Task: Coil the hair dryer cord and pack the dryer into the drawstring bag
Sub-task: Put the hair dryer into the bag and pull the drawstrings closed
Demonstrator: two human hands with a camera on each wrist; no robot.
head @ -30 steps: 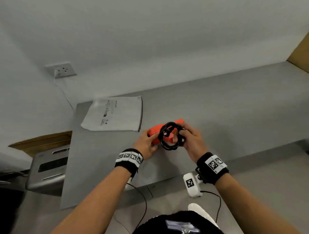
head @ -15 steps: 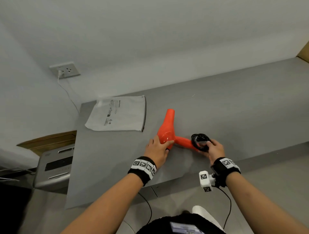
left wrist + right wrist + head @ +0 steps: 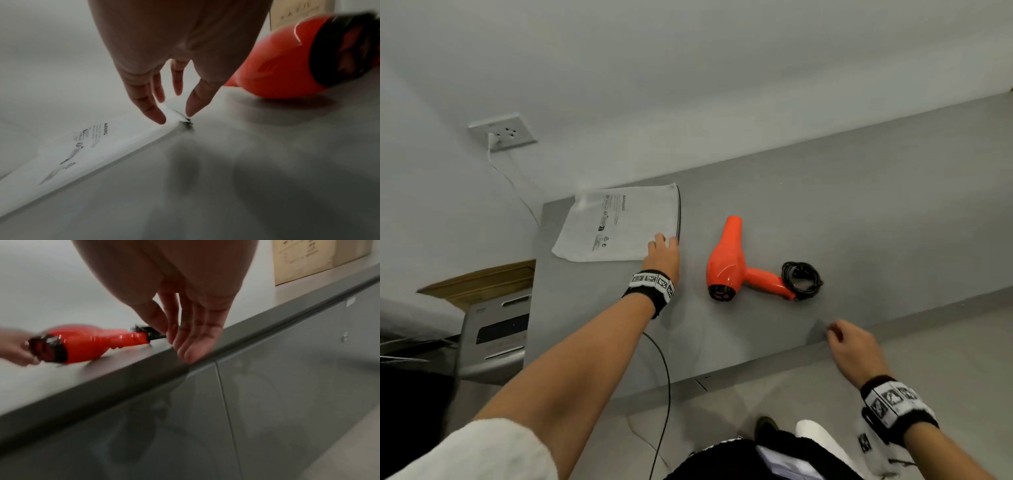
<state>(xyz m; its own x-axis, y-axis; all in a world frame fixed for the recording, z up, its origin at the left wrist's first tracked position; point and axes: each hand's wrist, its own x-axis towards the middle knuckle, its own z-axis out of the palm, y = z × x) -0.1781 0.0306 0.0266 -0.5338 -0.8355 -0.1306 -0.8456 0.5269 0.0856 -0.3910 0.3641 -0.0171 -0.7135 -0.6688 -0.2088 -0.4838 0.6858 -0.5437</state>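
Note:
The orange hair dryer (image 3: 726,263) lies on the grey table (image 3: 859,205), free of both hands, nozzle pointing away. Its black cord (image 3: 802,280) lies coiled at the end of the handle. Left of it, the white drawstring bag (image 3: 616,222) lies flat. My left hand (image 3: 662,251) reaches to the bag's near right corner. In the left wrist view its straight thumb and fingers (image 3: 152,112) touch that corner of the bag (image 3: 82,154), with the dryer (image 3: 283,69) behind. My right hand (image 3: 849,346) hovers empty at the table's front edge, fingers relaxed (image 3: 185,344), near the dryer's handle (image 3: 123,339).
A wall socket (image 3: 501,132) with a white cable hangs above the table's left end. A grey appliance (image 3: 493,335) stands on the floor at the left. A cardboard box (image 3: 312,259) sits at the table's far right. A black wire (image 3: 666,394) hangs from my left wrist.
Both hands have let go of the dryer and the coiled cord, which now lie on the table. My left hand moved left to the bag; my right hand drew back to the front edge.

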